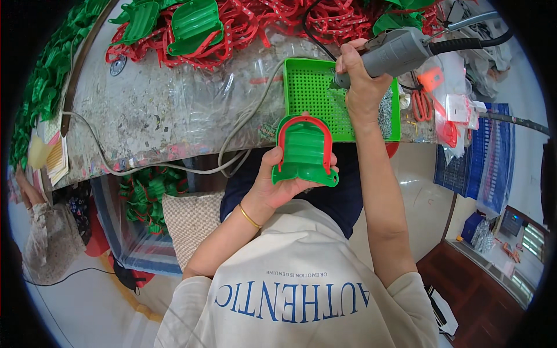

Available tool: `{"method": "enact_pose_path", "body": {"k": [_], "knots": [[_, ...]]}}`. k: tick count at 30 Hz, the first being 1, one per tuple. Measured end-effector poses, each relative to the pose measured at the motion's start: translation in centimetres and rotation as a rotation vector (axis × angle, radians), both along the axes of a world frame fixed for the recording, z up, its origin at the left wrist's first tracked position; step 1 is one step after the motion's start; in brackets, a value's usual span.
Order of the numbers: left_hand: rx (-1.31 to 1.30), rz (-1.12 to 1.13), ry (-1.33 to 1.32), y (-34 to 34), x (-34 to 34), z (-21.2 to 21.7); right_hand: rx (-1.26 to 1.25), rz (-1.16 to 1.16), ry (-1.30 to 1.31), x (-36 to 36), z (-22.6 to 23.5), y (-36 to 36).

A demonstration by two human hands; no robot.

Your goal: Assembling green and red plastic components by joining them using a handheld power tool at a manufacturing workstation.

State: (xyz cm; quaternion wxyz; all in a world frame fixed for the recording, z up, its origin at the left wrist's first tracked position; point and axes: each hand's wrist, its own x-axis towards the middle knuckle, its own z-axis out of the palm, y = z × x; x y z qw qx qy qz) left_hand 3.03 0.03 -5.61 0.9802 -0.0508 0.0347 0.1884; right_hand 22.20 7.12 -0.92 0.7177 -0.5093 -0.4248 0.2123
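- Cradling a green plastic piece (306,152) with a red strap along its curved edge, the left hand (277,187) has its fingers clamped under and around it, above the lap and just short of the counter (156,110), probably to keep the face open to the tool.
- The right hand (361,81) has its fingers wrapped tight on a grey power screwdriver (394,51), tip down over the green perforated tray (316,93); small screws (385,113) lie at the tray's right side, within easy reach.
- More green pieces (194,22) and red straps (301,17) are heaped at the counter's far edge, well apart from the hands.
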Motion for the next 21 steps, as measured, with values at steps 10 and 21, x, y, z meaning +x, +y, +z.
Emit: {"method": "enact_pose_path", "body": {"k": [10, 21], "knots": [[-0.011, 0.028, 0.0, -0.1, 0.3, 0.7, 0.098, 0.038, 0.081, -0.9, 3.9, -0.7], [0.0, 0.071, 0.072, -0.2, 0.2, 1.0, 0.024, 0.205, 0.131, -4.7, 7.6, -3.7]]}}
